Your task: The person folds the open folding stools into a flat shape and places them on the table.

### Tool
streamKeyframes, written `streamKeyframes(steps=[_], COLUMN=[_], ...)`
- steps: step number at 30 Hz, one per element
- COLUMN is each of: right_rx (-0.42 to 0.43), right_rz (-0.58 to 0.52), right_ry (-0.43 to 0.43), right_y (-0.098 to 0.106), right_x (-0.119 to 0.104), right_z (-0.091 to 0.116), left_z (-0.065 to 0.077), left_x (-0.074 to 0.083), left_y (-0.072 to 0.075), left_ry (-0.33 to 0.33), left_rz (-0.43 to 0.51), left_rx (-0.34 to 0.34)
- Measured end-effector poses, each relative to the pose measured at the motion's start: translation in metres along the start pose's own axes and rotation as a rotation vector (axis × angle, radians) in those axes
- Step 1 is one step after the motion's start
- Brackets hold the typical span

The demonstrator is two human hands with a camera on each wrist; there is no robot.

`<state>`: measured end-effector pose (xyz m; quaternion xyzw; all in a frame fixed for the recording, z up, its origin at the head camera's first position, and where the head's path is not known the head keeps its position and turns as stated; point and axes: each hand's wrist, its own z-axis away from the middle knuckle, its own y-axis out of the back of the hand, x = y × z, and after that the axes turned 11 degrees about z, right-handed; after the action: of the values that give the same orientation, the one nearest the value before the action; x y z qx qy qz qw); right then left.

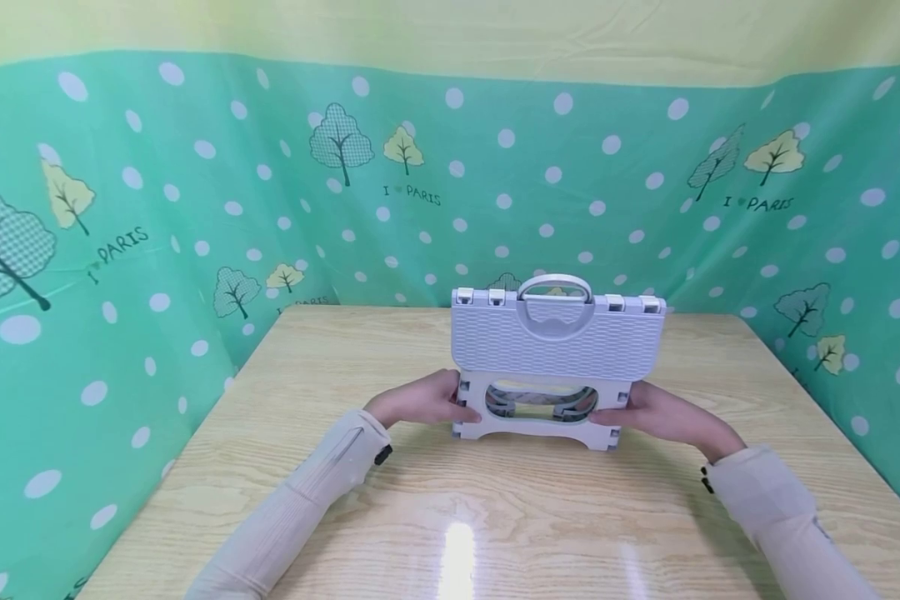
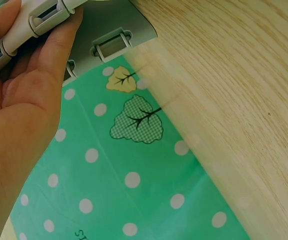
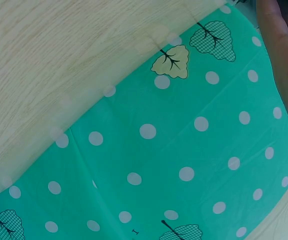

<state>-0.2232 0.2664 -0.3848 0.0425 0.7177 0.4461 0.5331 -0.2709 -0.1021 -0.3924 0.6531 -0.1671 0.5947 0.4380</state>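
Observation:
A pale grey plastic folding step stool (image 1: 555,354) with a woven-textured top and a loop handle (image 1: 555,285) stands on the table in the head view, partly folded. My left hand (image 1: 427,398) grips its lower leg panel at the left side, thumb across the front. On the opposite side my right hand (image 1: 656,410) holds the same panel (image 1: 540,427), its thumb by the oval opening. Up close in the left wrist view, my left fingers (image 2: 59,47) wrap round the leg's hinged edge. Only part of my right hand (image 3: 284,50) shows in the right wrist view.
The stool is on a light wood-grain table (image 1: 360,517). A green dotted cloth (image 1: 420,225) printed with trees hangs behind the table and along both sides.

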Motion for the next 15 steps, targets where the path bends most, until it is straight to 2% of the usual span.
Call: streamKeyframes(steps=[15], right_rx=[0.001], right_rz=[0.006], right_ry=[0.004], right_y=[-0.0004], right_x=[0.0011], right_z=[0.0003], left_z=[-0.0003], left_x=[-0.0017], left_y=[0.0001], left_ry=[0.007], left_rz=[0.014], left_rx=[-0.004])
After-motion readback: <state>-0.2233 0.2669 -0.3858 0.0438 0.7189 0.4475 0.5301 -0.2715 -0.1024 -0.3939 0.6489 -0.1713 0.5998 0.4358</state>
